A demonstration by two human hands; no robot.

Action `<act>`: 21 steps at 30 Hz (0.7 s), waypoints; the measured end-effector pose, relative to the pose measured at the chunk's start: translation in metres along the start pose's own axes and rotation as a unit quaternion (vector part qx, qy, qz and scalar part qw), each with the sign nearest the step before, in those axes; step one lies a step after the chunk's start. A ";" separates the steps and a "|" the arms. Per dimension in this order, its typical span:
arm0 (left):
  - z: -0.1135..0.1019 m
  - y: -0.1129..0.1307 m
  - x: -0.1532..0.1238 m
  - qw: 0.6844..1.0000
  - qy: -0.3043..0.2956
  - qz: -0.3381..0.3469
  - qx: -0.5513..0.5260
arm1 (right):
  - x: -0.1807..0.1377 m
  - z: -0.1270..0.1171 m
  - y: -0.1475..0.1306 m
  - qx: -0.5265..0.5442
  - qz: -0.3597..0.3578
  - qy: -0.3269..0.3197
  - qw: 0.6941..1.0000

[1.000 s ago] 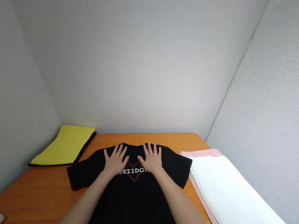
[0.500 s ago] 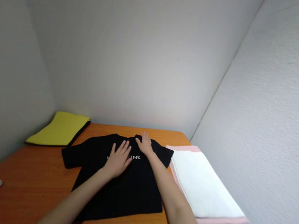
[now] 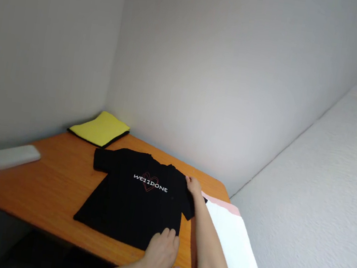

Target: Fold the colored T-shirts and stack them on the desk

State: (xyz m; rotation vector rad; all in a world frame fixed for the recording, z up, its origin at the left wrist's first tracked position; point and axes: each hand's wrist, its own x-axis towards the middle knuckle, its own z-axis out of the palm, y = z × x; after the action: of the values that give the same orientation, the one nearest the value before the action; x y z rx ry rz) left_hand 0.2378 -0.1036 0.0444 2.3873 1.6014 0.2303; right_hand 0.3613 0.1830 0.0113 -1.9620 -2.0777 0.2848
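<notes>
A black T-shirt lies spread flat, with "WE11DONE" in white over a red heart outline on its chest. My right hand is at the shirt's right shoulder, fingers closed on the cloth there. Down by the lower right corner of the hem, my left hand rests palm down with its fingers bent on the fabric and its thumb apart. That hand covers the hem's corner.
The shirt lies on an orange wooden table. A folded yellow and black cloth is at the back left. White cloth with a pink edge lies at the right. A white elongated object sits far left. Walls border the table.
The view has turned left and tilted. Both hands have left the chest area: my right hand moved to the right shoulder, my left hand down to the hem's right corner. The print is now uncovered.
</notes>
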 end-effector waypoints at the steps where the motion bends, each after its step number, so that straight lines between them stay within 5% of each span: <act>1: 0.001 0.001 0.001 1.000 -0.006 -0.011 0.001 | 0.001 0.001 -0.001 -0.001 -0.003 -0.002 1.000; 11: 0.003 -0.010 0.010 1.000 -0.001 0.019 0.002 | 0.018 -0.017 -0.002 0.072 -0.022 0.002 0.997; 16: -0.010 -0.013 0.004 0.988 0.072 0.035 -0.131 | 0.020 -0.051 0.004 0.149 -0.013 0.003 0.989; 21: -0.028 -0.017 -0.007 0.943 0.132 0.029 -0.303 | 0.021 -0.085 -0.002 0.201 -0.009 0.008 0.980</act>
State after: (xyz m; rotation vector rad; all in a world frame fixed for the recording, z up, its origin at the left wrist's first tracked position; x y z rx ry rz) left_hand 0.2122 -0.1006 0.0660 1.9709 1.3006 0.9406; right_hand 0.3862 0.2007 0.0937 -1.6955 -1.8483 0.6291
